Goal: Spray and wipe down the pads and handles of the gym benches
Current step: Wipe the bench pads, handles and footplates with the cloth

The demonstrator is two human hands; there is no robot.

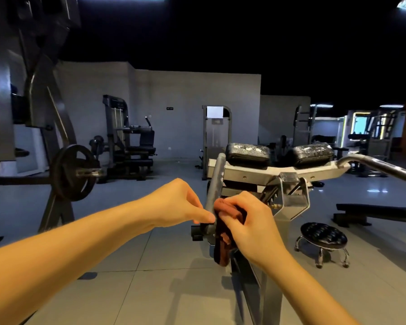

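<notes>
At the gray handle (215, 181), the right hand (249, 221) grips a brown cloth (223, 245); the left hand (181, 205) pinches its edge.

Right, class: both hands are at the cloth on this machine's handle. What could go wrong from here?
1. The cloth, gripped by the right hand and pinched by the left hand, hangs loose by the handle bracket; it might snag.
2. White spray sits unwiped on both pads; it could dry or drip.
3. The wheeled stool stands close; stepping round could trip.
</notes>
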